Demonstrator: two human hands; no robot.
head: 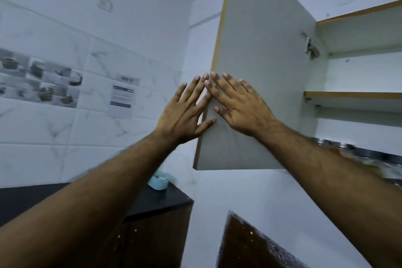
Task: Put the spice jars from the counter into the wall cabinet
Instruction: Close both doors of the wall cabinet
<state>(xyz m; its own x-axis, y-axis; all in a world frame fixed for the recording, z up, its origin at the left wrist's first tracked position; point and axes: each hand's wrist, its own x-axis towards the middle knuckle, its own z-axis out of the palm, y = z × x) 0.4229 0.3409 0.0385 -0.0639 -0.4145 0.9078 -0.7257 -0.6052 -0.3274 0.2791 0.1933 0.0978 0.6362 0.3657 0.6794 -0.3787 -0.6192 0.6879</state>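
At far left, one black worktop (158, 199) carries a single pale blue container (158, 182) near its back corner. Your two hands meet at the free edge of the one open cabinet door (261, 72): left hand (185, 113) spread flat at the edge, right hand (237, 106) spread flat on the panel, fingertips touching. Rightward, the wall cabinet (359, 76) shows two bare shelves. Below it, blurred spice jars (339, 148) sit at the right edge; you cannot count them.
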